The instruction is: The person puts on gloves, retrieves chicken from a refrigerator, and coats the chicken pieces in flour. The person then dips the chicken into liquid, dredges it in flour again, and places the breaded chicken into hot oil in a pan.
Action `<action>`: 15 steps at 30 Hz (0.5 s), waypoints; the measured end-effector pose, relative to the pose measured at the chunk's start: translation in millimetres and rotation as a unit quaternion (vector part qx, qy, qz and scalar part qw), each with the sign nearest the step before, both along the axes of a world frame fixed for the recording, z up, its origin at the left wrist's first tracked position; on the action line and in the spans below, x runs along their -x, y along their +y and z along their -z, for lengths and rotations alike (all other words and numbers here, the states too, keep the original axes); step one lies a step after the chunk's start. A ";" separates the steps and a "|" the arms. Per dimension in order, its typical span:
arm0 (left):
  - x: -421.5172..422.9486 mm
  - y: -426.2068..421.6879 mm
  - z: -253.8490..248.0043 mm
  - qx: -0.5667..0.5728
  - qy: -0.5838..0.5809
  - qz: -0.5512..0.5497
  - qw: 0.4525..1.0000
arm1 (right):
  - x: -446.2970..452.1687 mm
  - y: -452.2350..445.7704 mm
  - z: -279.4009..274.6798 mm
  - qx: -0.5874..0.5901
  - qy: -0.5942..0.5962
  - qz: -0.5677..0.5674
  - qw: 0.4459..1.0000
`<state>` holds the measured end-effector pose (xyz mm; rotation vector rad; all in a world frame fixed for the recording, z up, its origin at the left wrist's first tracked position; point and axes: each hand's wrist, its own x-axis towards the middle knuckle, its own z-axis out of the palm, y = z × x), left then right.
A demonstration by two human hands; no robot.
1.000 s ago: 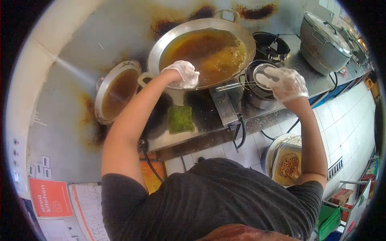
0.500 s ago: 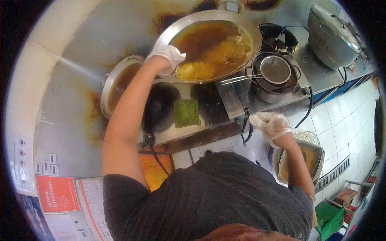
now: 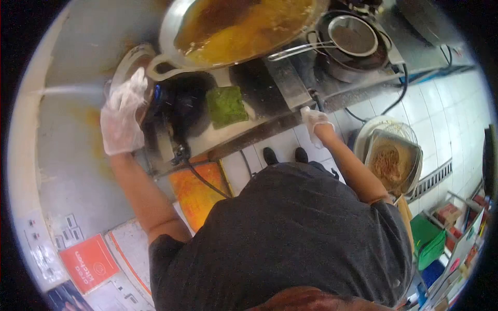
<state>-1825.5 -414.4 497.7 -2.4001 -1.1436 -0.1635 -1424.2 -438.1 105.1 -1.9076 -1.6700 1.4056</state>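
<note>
My left hand (image 3: 124, 111), in a clear plastic glove, is over the smaller pan (image 3: 139, 54) at the left, fingers stretched out and holding nothing I can see. A small blue glow (image 3: 158, 93) shows beside it. My right hand (image 3: 317, 127), also gloved, is at the stove's front edge with fingers drawn together; what they grip, if anything, is hidden. Above sits a big wok (image 3: 168, 31) of brown oil with yellow frying food (image 3: 223, 46). A green square pad or cloth (image 3: 226, 106) lies on the stove top between my hands.
A wire strainer (image 3: 354, 35) rests on a dark pot (image 3: 342, 70) to the right. On the floor side stands a square-rimmed container (image 3: 419, 168) with brown contents. Black hoses (image 3: 207, 179) hang from the stove front. An orange panel (image 3: 194, 192) is below left.
My left hand has left the big wok's rim and come down left to the smaller pan. My right hand has moved in to the stove's front edge. The view has shifted.
</note>
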 end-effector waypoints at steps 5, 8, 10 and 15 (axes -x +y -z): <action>83.2 -69.9 38.5 0.019 -0.122 -0.150 0.981 | 5.7 9.4 55.6 -0.131 -0.113 -0.023 0.985; 135.1 -122.2 64.5 0.026 -0.156 -0.257 0.953 | -10.5 -1.1 83.1 -0.337 -0.285 -0.171 0.881; 158.1 -158.6 58.7 -0.032 -0.102 -0.308 0.945 | -22.5 13.5 112.8 -0.414 -0.266 -0.186 0.850; 192.6 -238.6 24.2 0.093 -0.012 -0.602 0.793 | 12.9 60.8 89.6 -0.126 -0.232 -0.117 0.957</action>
